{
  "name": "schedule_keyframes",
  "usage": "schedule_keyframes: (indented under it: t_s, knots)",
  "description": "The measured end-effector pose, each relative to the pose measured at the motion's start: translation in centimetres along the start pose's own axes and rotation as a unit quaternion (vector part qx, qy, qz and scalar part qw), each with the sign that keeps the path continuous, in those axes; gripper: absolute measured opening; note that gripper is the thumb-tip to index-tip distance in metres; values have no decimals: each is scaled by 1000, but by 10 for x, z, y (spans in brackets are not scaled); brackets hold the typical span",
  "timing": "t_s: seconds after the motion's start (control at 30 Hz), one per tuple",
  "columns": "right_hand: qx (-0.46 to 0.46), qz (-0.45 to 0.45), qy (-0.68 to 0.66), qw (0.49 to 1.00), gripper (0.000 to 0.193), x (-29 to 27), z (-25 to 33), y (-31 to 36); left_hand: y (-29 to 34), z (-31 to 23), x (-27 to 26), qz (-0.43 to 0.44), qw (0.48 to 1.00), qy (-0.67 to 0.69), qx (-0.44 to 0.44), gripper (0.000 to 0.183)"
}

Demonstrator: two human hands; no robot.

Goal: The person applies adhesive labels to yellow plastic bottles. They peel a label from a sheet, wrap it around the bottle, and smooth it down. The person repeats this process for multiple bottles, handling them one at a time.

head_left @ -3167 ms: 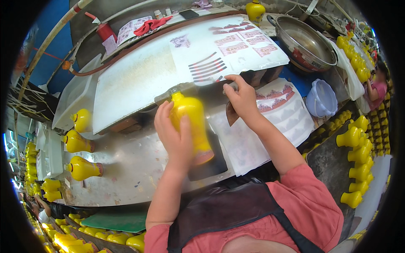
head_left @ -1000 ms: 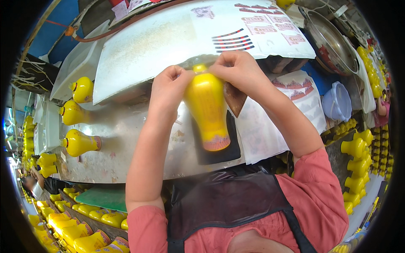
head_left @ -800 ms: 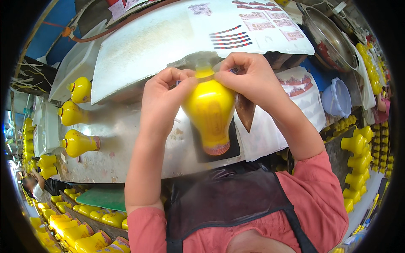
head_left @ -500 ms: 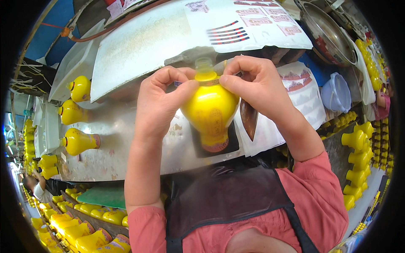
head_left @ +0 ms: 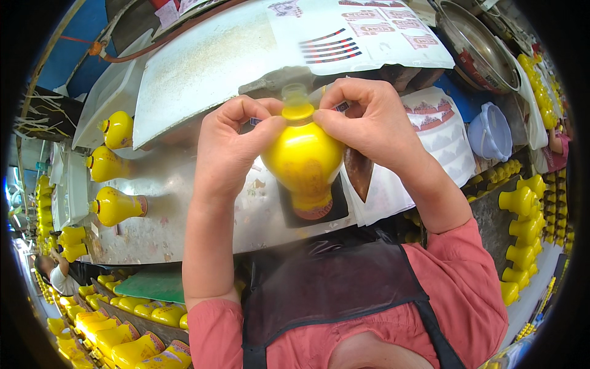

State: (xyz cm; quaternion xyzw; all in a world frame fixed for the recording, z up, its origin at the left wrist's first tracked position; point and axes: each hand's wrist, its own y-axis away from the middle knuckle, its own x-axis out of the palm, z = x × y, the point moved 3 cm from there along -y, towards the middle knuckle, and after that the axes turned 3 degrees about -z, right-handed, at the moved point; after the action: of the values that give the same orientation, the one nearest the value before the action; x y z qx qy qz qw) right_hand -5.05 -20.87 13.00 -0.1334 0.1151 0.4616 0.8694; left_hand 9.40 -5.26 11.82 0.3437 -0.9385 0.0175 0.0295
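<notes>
A glossy yellow bottle [head_left: 302,154] with a clear, narrow mouth stands on a black pad [head_left: 337,212] in front of me. My left hand [head_left: 236,138] pinches one end of a thin dark patterned strip [head_left: 254,122] at the left of the bottle's neck. On the other side, my right hand [head_left: 365,120] pinches the strip's other end, thumb against the neck. The strip's middle passes around the neck, where it is hard to see. A brown, pointed, blade-like piece [head_left: 358,175] shows below my right hand; whether that hand holds it I cannot tell.
Several yellow bottles [head_left: 117,206] lie at the table's left. A white board [head_left: 215,61] ahead bears several dark strips [head_left: 332,49] and printed labels [head_left: 372,29]. Label sheets [head_left: 439,141], a pale blue bucket [head_left: 490,132] and a metal basin [head_left: 476,46] are to the right.
Both hands and the strip shift slightly around the neck, the right thumb moving a little left. The bottle appears slightly turned, its front print fainter.
</notes>
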Motion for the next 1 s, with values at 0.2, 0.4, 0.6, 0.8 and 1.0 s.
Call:
schedule_keyframes:
  t_s: [0.2,0.4,0.6,0.8,1.0]
  knots:
    - [8,4,-17,1000,12,-1,-1,1,2,2,-2,2,1000,2,1,10]
    - [2,18,-32,999,11,0,-4,4,4,5,-3,6,1000,8,9,9]
    - [5,1,-17,1000,27,-14,4,-8,9,3,-1,22,999,-6,30,9]
    - [-36,96,34,994,34,-9,12,0,13,2,-1,17,999,-9,44,8]
    - [-16,113,29,993,35,-7,11,-1,17,0,-5,30,999,7,38,12]
